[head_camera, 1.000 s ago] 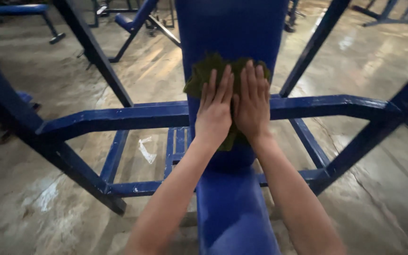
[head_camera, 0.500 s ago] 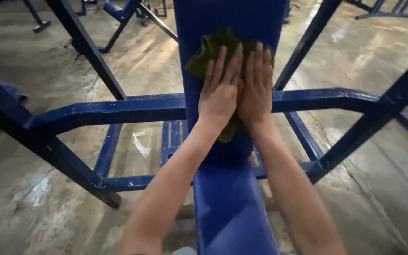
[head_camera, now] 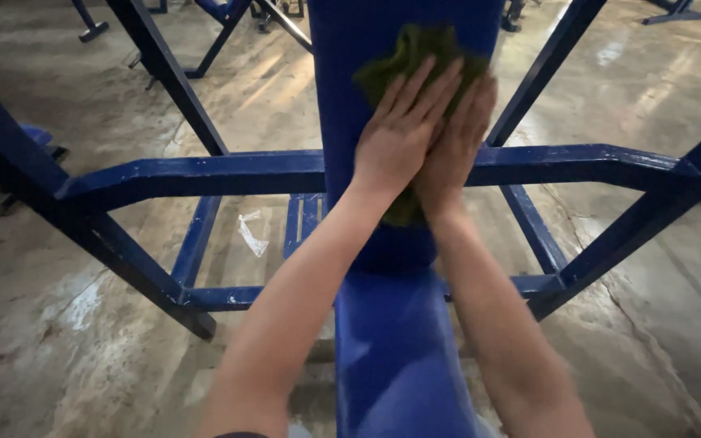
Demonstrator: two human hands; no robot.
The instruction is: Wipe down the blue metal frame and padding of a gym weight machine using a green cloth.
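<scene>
Hands: both lie flat, side by side and touching, fingers stretched out and pointing away from the person, palms pressed down on one green cloth.
Left hand (head_camera: 399, 134): fully spread, nothing gripped; its palm and fingers press the cloth against the pad, and its inner edge slightly overlaps the other hand.
Right hand (head_camera: 456, 146): also flat and open, fingers together, pressing the right part of the same cloth; it grasps nothing.
Floor (head_camera: 50, 324): bare grey concrete, scuffed and stained, with pale shiny patches at the left and upper right.
Frame (head_camera: 204, 174): blue painted metal, chipped in places; a long crossbar runs left to right under the pad, slanted legs drop to the floor on both sides, and lower rails join beneath.
Pad (head_camera: 367, 73): blue upholstered back section, running up the middle of the view from the crossbar to the top edge.
Seat (head_camera: 395, 357): second blue padded section, nearer the person, lying between the two forearms.
Cloth (head_camera: 415, 53): dark green, crumpled, lying on the pad; its top pokes out beyond the fingertips and a strip shows below the wrists.
Scrap (head_camera: 251, 234): small crumpled white piece on the floor, between the lower rails left of the pad.
Background: more blue metal frames stand along the top edge, well apart from the hands.
</scene>
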